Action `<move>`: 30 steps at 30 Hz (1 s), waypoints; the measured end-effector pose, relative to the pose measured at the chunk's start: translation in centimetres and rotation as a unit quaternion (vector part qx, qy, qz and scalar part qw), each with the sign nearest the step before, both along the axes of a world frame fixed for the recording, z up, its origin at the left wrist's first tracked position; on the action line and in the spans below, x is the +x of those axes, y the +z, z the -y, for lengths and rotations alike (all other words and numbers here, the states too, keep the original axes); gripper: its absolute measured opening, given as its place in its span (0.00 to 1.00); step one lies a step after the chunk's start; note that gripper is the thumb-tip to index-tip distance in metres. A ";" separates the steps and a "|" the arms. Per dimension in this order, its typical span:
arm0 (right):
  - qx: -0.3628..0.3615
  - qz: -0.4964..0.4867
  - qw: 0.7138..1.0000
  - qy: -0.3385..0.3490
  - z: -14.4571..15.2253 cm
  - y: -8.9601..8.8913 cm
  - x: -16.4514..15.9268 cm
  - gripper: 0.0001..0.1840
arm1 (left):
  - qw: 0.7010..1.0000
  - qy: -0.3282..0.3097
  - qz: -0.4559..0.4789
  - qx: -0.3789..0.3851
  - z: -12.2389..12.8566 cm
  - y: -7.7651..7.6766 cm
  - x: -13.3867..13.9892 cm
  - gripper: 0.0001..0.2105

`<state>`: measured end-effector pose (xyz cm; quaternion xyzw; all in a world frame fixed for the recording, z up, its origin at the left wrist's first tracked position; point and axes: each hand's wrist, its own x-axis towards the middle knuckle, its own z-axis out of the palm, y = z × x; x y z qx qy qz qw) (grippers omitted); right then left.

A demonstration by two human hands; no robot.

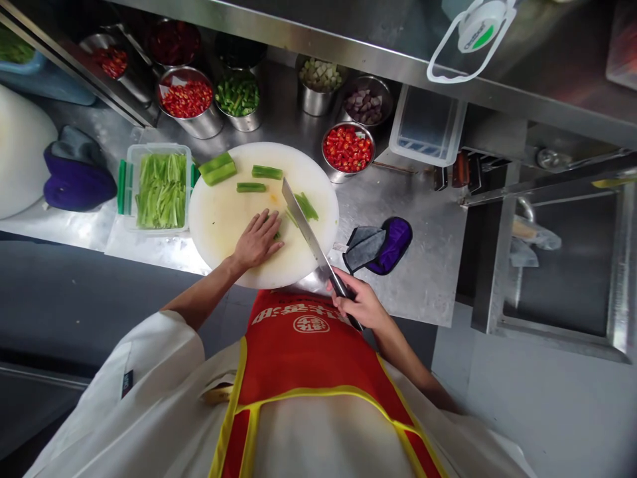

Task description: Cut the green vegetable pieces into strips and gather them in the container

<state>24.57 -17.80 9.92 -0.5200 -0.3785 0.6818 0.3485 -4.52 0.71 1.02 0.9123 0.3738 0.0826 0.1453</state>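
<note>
My right hand (pixel 359 300) is wrapped around the black handle of a long kitchen knife (pixel 307 229), whose blade slants across the right part of a round white cutting board (pixel 213 242). Flat on the board lies my left hand (pixel 257 240), fingers stretched out, with a bit of green showing at its fingertips; how much lies under it is hidden. Thin green celery strips (pixel 306 206) are beside the blade. Beyond my left hand are two short celery pieces, a nearer one (pixel 251 187) and a farther one (pixel 267 172). Thicker celery chunks (pixel 217 169) sit at the board's upper left edge.
Left of the board stands a clear container of celery strips (pixel 162 191). Metal pots of chopped red chili (pixel 187 99), green chili (pixel 237 96) and onion (pixel 363 106) line the back. A purple and grey cloth (pixel 381 245) lies right. A steel shelf (pixel 348 50) overhangs; a sink (pixel 562 265) is far right.
</note>
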 end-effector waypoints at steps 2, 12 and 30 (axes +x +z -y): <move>0.000 0.000 1.000 -0.001 0.0 0.0 0.0 0.43 | 0.999 -0.035 -0.024 -0.003 -0.2 0.0 0.0 0.32; -0.009 0.016 1.000 -0.010 0.6 0.2 -0.3 0.43 | 0.995 -0.074 -0.059 -0.021 -1.1 0.5 0.8 0.32; -0.033 0.061 0.996 0.056 -0.8 0.0 -0.5 0.44 | 0.989 -0.058 0.082 -0.104 -3.9 2.2 -3.4 0.20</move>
